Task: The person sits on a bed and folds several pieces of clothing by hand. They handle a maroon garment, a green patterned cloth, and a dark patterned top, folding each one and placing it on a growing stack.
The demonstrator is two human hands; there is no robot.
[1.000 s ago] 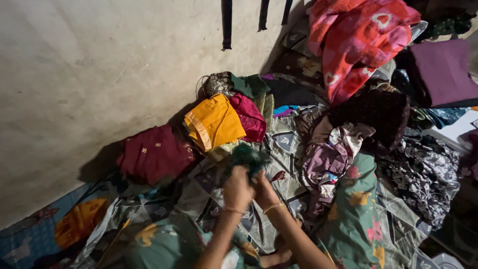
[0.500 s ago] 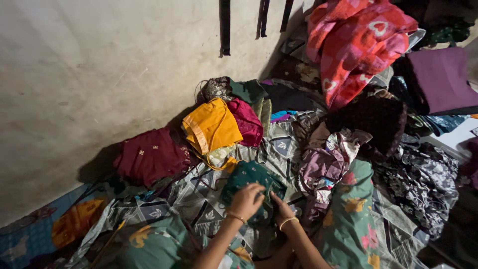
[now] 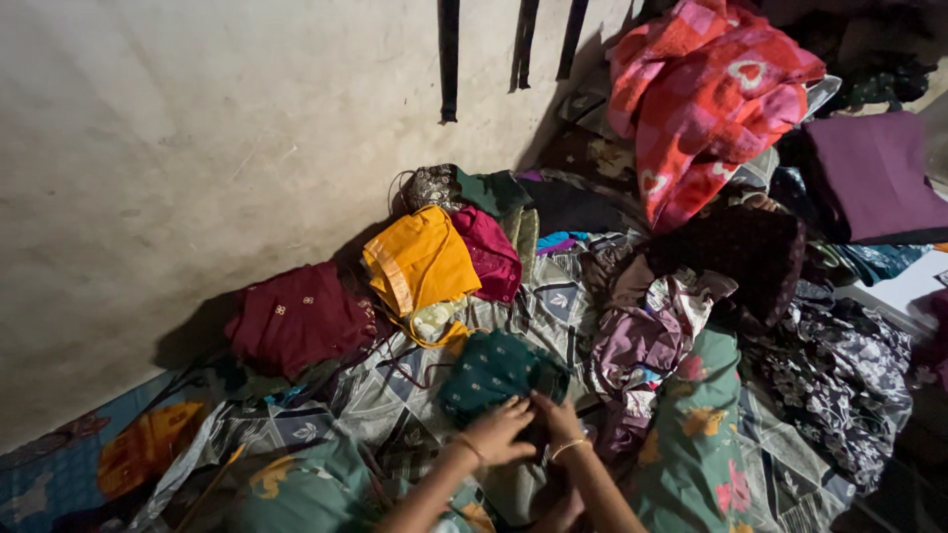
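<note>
**A:** From the head view, where is the green cloth (image 3: 497, 370)?

**B:** It lies on the patterned sheet (image 3: 395, 395), just beyond both hands and touching them at its near edge. It is dark green with small pale dots and is bunched into a rough pad.

**A:** Which way does it run?

**B:** Its long side runs from lower left up to the right, across the line of the forearms.

**A:** And the hands?

**B:** The left hand (image 3: 497, 434) rests on the near edge, fingers curled down onto the fabric. The right hand (image 3: 555, 419) sits just beside it, fingers pinched on the same edge. They are almost touching each other. The dim light does not show how firm either hold is, so I can only say that both are closed on the cloth. The left covers more of it.

**A:** What is around it?

**B:** The yellow garment (image 3: 420, 262) is just past the cloth's far end, with a magenta one (image 3: 491, 252) beside it. A maroon piece (image 3: 296, 316) lies to the left by the wall (image 3: 197, 148). A mauve heap (image 3: 637, 345) is close on the right.

**A:** Is anything in the way?

**B:** Nothing lies on top of the cloth. The mauve heap crowds its right end.
</note>
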